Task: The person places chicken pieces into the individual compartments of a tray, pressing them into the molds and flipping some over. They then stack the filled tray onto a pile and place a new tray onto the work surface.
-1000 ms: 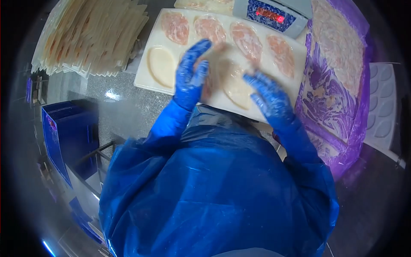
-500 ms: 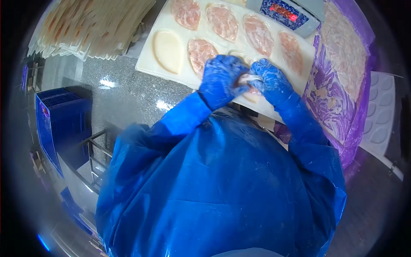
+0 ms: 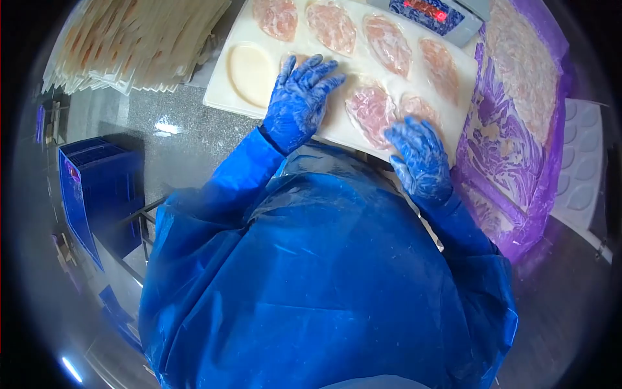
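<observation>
A white moulded tray (image 3: 217, 91) holds several flat pieces of pale pink meat in leaf-shaped hollows. My left hand (image 3: 298, 100), in a wet blue glove, lies with its fingers spread over a piece that it mostly hides. Beside it, a darker pink piece (image 3: 370, 111) lies on the tray between my hands. My right hand (image 3: 421, 159) has its fingers apart and rests at the lower edge of another piece (image 3: 418, 109), near the tray's front right part. One hollow (image 3: 251, 74) at the tray's left end is bare.
A scale (image 3: 453, 23) with a red display stands behind the tray. On the right, purple film (image 3: 547, 175) holds a mass of meat, with another moulded tray (image 3: 580, 162) beyond. Stacked thin sheets (image 3: 129, 42) lie back left; a blue crate (image 3: 103, 188) stands left.
My hands have moved apart, the left one leftward and the right one down and right. The meat between them now lies flat on the tray, and their fingers have opened.
</observation>
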`<action>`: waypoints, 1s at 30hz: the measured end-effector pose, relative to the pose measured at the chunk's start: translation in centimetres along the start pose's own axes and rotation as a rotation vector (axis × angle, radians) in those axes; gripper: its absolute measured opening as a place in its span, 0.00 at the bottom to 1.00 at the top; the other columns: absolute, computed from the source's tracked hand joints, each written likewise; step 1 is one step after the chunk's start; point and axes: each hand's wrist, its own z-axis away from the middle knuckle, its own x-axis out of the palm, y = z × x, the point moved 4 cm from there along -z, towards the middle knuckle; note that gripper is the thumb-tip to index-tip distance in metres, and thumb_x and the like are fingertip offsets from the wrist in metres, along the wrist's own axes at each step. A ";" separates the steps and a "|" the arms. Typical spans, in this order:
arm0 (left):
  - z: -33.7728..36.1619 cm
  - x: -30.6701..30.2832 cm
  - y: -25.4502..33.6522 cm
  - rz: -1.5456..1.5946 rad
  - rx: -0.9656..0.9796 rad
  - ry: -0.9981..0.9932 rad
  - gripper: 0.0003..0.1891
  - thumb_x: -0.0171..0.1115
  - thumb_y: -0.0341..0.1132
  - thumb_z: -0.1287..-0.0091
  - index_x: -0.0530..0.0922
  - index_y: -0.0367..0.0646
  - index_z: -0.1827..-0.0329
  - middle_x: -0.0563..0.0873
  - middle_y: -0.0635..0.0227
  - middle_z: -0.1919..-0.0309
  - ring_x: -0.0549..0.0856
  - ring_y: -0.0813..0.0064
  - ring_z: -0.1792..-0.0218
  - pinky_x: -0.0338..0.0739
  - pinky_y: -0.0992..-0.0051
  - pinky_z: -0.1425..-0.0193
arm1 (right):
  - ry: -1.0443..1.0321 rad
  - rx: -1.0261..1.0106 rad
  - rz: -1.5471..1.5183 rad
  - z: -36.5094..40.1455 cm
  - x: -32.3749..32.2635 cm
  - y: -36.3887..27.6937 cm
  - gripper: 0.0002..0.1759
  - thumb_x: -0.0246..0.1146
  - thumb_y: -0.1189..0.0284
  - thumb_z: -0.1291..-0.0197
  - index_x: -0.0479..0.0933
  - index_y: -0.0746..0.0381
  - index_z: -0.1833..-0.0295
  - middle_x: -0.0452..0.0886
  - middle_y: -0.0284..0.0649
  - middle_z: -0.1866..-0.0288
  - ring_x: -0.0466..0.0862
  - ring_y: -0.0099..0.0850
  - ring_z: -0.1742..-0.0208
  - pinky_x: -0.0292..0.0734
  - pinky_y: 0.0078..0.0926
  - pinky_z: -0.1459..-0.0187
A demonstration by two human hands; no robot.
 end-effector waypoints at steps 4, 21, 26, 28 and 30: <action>0.8 2.5 3.3 0.267 0.224 -0.206 0.24 0.55 0.27 0.36 0.78 0.50 0.35 0.79 0.66 0.34 0.72 0.63 0.29 0.54 0.56 0.20 | -0.100 -0.010 0.097 -0.4 2.6 -1.5 0.32 0.65 0.65 0.41 0.71 0.59 0.29 0.71 0.44 0.27 0.66 0.43 0.25 0.54 0.45 0.23; -3.3 2.0 3.3 0.165 0.274 -0.205 0.31 0.54 0.41 0.27 0.61 0.51 0.21 0.62 0.62 0.22 0.59 0.62 0.21 0.47 0.57 0.17 | 0.184 0.068 -0.087 0.6 0.1 -1.0 0.23 0.62 0.71 0.40 0.78 0.59 0.37 0.79 0.42 0.38 0.77 0.42 0.37 0.69 0.47 0.33; -3.1 1.0 4.6 0.192 0.097 -0.264 0.36 0.56 0.45 0.29 0.57 0.42 0.20 0.57 0.54 0.21 0.54 0.53 0.20 0.40 0.49 0.19 | 0.133 -0.035 -0.261 3.2 0.2 1.2 0.22 0.62 0.67 0.38 0.78 0.59 0.38 0.82 0.42 0.43 0.79 0.43 0.40 0.69 0.49 0.33; -3.1 1.9 6.6 0.208 0.176 -0.310 0.38 0.59 0.46 0.32 0.59 0.41 0.21 0.60 0.51 0.22 0.55 0.50 0.21 0.42 0.47 0.19 | 0.173 0.070 -0.206 3.7 -1.9 4.5 0.20 0.62 0.68 0.37 0.79 0.59 0.40 0.83 0.41 0.46 0.81 0.39 0.43 0.72 0.45 0.35; -2.6 3.4 7.5 0.208 0.248 -0.342 0.38 0.59 0.47 0.32 0.59 0.41 0.22 0.61 0.51 0.22 0.56 0.50 0.21 0.43 0.47 0.19 | 0.434 0.429 -0.503 3.8 -5.0 11.6 0.16 0.62 0.71 0.36 0.81 0.61 0.43 0.82 0.46 0.45 0.81 0.40 0.42 0.75 0.36 0.38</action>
